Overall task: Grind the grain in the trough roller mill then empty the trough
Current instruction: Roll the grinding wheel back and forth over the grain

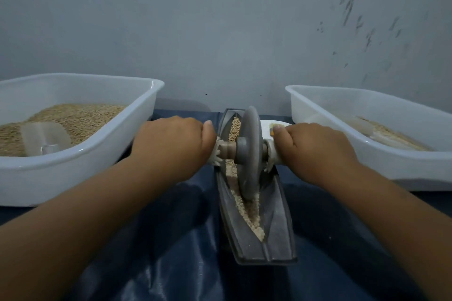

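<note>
A dark grey boat-shaped trough (276, 232) lies on a dark blue cloth, running away from me. A grey roller wheel (250, 151) stands upright in its groove, a little past the middle. Whole grain (235, 129) lies beyond the wheel and pale crushed grain (252, 212) fills the groove on my side. My left hand (171, 144) grips the left handle of the wheel's axle. My right hand (315, 146) grips the right handle. Both handles are mostly hidden under my fingers.
A white tub (80, 154) at the left holds whole grain and a clear plastic scoop (45, 139). Another white tub (381, 151) at the right holds a smaller amount of pale grain. A grey wall rises just behind. A small white object (271, 126) lies past the wheel.
</note>
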`<control>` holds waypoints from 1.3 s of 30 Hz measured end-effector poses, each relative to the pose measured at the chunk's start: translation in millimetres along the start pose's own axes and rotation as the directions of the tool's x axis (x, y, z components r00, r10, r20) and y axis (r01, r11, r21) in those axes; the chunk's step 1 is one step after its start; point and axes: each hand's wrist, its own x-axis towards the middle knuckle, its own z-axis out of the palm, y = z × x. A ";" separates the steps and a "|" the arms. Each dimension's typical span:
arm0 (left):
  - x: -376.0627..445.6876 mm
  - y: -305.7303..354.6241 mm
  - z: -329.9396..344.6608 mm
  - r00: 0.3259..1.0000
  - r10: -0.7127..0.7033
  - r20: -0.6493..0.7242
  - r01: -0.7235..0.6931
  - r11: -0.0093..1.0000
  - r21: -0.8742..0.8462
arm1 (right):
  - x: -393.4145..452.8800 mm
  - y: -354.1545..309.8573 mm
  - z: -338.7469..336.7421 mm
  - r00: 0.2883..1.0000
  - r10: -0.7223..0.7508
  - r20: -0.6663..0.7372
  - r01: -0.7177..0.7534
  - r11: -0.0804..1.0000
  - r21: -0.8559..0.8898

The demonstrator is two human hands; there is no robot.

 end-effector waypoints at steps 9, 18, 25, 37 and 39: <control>37.9 -10.9 40.7 0.989 -0.140 0.039 0.139 0.990 0.033 | 53.8 -2.3 26.7 0.990 0.033 -0.140 -0.034 0.999 -0.005; -18.5 -9.6 2.4 0.994 0.081 0.077 -0.075 0.994 -0.085 | -12.5 2.7 -15.0 0.998 -0.064 0.007 0.065 0.995 -0.076; -16.3 -9.4 -1.5 0.994 0.108 -0.010 -0.108 0.994 0.032 | -13.1 6.7 -14.7 0.999 -0.017 0.029 0.017 1.000 -0.011; 41.6 -14.8 37.1 0.994 -0.104 -0.040 0.108 0.987 0.121 | 55.3 5.9 28.7 0.993 0.090 -0.073 -0.089 0.996 0.020; 34.7 -14.7 32.2 0.998 -0.030 -0.057 0.037 0.991 0.128 | 42.3 7.7 24.7 0.997 0.069 -0.026 -0.068 0.997 0.024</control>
